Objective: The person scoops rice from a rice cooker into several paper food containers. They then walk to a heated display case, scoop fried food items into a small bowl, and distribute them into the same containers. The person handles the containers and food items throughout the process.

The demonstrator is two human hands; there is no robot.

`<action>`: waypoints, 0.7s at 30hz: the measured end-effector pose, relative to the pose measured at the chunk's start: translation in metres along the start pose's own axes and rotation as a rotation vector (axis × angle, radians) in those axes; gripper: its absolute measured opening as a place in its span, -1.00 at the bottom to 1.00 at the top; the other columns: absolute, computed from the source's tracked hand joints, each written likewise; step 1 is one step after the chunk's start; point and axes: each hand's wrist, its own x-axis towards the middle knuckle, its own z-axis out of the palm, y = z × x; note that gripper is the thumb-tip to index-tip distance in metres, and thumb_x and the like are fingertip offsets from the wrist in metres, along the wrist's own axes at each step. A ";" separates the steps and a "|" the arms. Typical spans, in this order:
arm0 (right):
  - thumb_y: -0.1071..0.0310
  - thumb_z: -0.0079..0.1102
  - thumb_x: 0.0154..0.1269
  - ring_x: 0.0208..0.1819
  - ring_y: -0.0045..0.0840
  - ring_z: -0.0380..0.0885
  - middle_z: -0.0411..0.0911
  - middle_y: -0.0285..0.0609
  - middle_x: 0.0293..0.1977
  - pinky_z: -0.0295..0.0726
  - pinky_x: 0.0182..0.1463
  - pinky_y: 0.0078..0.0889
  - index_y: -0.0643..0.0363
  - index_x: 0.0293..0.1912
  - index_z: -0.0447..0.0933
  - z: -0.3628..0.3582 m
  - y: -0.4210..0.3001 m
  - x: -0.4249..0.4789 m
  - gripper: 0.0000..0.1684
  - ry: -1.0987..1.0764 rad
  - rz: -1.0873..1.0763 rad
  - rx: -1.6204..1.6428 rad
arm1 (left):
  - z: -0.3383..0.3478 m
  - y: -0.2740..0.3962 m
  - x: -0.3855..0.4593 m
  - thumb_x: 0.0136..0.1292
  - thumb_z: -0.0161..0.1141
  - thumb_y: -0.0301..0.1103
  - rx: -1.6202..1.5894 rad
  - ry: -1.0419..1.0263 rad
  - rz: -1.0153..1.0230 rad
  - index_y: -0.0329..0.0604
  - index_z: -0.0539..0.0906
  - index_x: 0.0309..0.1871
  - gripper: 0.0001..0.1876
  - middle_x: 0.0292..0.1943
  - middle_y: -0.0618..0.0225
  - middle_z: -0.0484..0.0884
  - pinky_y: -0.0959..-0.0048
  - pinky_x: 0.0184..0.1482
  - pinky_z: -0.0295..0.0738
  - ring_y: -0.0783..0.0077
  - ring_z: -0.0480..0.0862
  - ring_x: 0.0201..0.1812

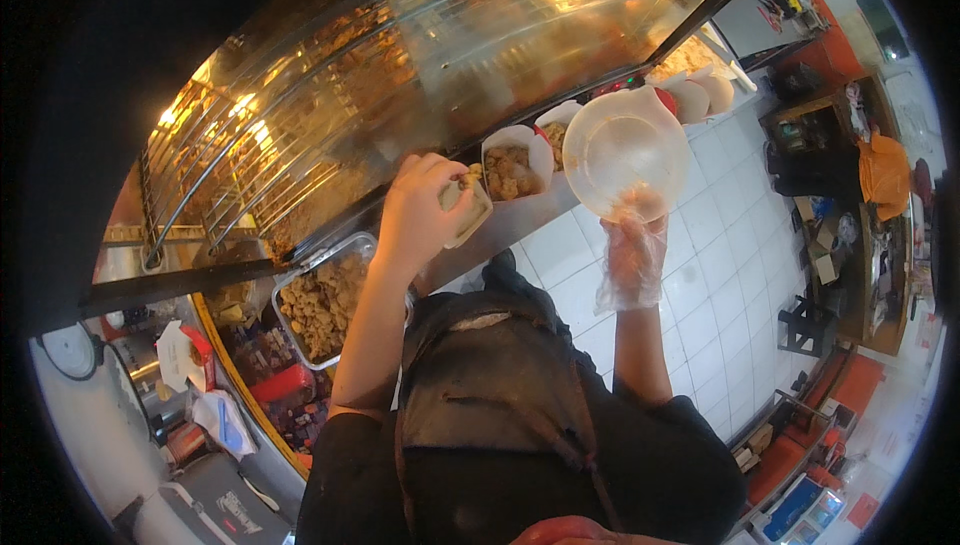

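Note:
My left hand [421, 200], bare, grips a small paper carton [471, 216] tilted at the counter's edge. Bits of fried food [471, 176] show at its top near my fingertips. In a clear plastic glove, my right hand [634, 256] holds a translucent plastic bowl [624, 147] by its lower rim. A few crumbs cling to the bowl; nothing else can be made out in it. Just right of the carton stands an open paper box [517, 170] of fried pieces. Another filled box [555, 138] is partly hidden behind the bowl.
A glass-fronted warming cabinet [480, 57] with wire racks runs along the front. Left of my forearm sits a clear tray [319, 305] of fried pieces. More paper boxes [694, 98] line the ledge at right. A stool [806, 331] stands on the white tiled floor [720, 245].

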 end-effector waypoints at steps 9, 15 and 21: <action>0.41 0.49 0.20 0.05 -0.46 0.60 0.50 -0.19 0.09 0.75 0.03 -0.43 0.15 0.32 0.32 -0.035 -0.005 0.000 -0.25 0.116 -0.028 0.035 | 0.034 0.020 0.043 0.14 0.35 -0.42 0.046 -0.062 0.133 -0.22 0.71 -0.11 -0.77 -0.17 0.25 0.67 0.21 -0.01 0.55 0.10 0.60 -0.09; 0.40 0.51 0.20 0.03 -0.46 0.62 0.51 -0.21 0.04 0.79 -0.02 -0.41 0.13 0.27 0.35 -0.053 0.001 0.007 -0.29 0.194 -0.029 0.070 | 0.037 0.022 0.047 0.10 0.37 -0.45 0.079 -0.037 0.159 -0.23 0.71 -0.12 -0.75 -0.14 0.24 0.68 0.24 -0.04 0.56 0.09 0.61 -0.11; 0.37 0.55 0.16 0.04 -0.43 0.62 0.51 -0.21 0.04 0.78 0.00 -0.38 0.16 0.29 0.34 -0.067 -0.006 0.016 -0.23 0.050 -0.020 0.051 | -0.002 0.021 0.006 0.11 0.35 -0.48 0.198 -0.063 0.089 -0.22 0.71 0.00 -0.67 -0.14 0.23 0.68 0.23 -0.02 0.56 0.10 0.62 -0.10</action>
